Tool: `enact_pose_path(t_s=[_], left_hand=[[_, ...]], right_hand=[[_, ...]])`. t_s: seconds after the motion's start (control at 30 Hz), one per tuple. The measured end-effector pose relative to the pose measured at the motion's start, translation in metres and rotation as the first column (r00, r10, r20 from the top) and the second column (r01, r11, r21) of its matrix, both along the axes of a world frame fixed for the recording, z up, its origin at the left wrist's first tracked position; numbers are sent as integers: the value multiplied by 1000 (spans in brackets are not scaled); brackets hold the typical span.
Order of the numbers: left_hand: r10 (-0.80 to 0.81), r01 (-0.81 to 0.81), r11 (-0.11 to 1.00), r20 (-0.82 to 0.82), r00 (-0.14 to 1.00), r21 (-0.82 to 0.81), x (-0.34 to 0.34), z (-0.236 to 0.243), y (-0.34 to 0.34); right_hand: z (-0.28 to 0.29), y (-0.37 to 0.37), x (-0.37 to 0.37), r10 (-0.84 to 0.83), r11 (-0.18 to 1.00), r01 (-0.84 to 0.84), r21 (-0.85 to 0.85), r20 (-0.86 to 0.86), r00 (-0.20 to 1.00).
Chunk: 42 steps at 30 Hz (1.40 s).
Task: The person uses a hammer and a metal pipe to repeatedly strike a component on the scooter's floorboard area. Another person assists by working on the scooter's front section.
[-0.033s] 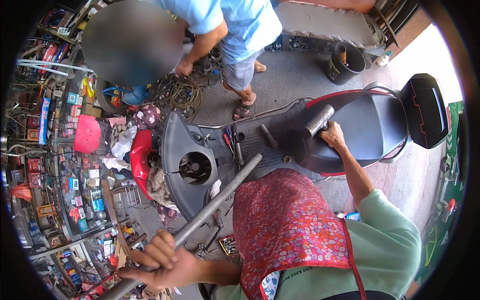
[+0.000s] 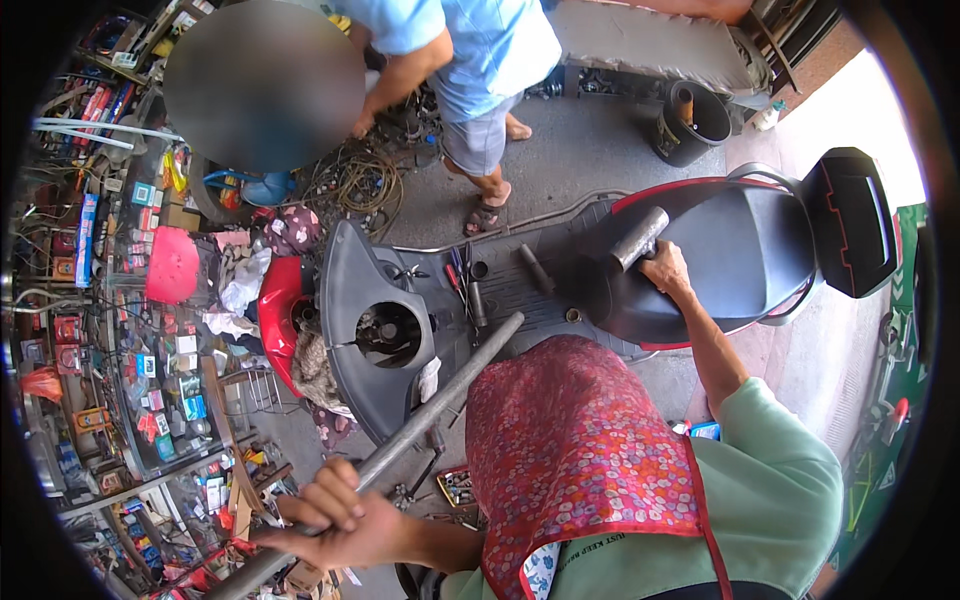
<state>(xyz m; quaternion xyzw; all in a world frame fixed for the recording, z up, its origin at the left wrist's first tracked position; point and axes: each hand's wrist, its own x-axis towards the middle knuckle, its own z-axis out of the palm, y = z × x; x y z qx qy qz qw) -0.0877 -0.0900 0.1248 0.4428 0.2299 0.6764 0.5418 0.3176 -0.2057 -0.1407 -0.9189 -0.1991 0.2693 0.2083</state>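
My left hand (image 2: pixel 350 525) is wrapped round a long grey metal pipe (image 2: pixel 440 402), low at the left. The pipe slants up to the right, its far end over the scooter's footboard (image 2: pixel 515 280). My right hand (image 2: pixel 665 268) grips a hammer (image 2: pixel 640 238) with a thick cylindrical metal head, at the front of the black scooter seat (image 2: pixel 750 245). Most of its handle is hidden in my fist. On the footboard lie a short metal tube (image 2: pixel 537 270), a socket-like cylinder (image 2: pixel 478 303), screwdrivers (image 2: pixel 456 268) and a small brass-coloured ring (image 2: pixel 573 315).
The scooter's grey front panel (image 2: pixel 350 300) has a round opening. A co-worker in a blue shirt (image 2: pixel 490 60) stands beyond the scooter, near coiled cable (image 2: pixel 370 190). A black bucket (image 2: pixel 690 125) stands at the back. Crowded shelves (image 2: pixel 150 360) line the left; a small parts tray (image 2: pixel 457 487) lies below.
My left hand and the pipe have shifted slightly to the right and up. The co-worker's arm has moved a little. My right hand and the hammer stay in place.
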Motion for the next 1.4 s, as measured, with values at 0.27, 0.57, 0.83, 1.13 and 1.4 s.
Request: enact_pose_path(t_s=[0.27, 0.57, 0.83, 1.13, 1.4], left_hand=[[420, -476, 855, -263, 869, -205, -8, -66, -37], [453, -608, 725, -441, 775, -323, -20, -99, -21], [308, -675, 687, -733, 607, -270, -14, -90, -15], [266, -638, 590, -627, 732, -495, 8, -88, -15], [277, -627, 616, -613, 740, -477, 9, -97, -18]], right_hand=[[5, 8, 0, 37, 999, -37, -8, -2, 999], [-10, 0, 1, 75, 995, -79, 54, 80, 994], [-7, 0, 2, 71, 997, -73, 27, 51, 996], [-13, -3, 5, 78, 995, -81, 61, 42, 996], [1, 4, 2, 24, 1000, -24, 20, -19, 1000]])
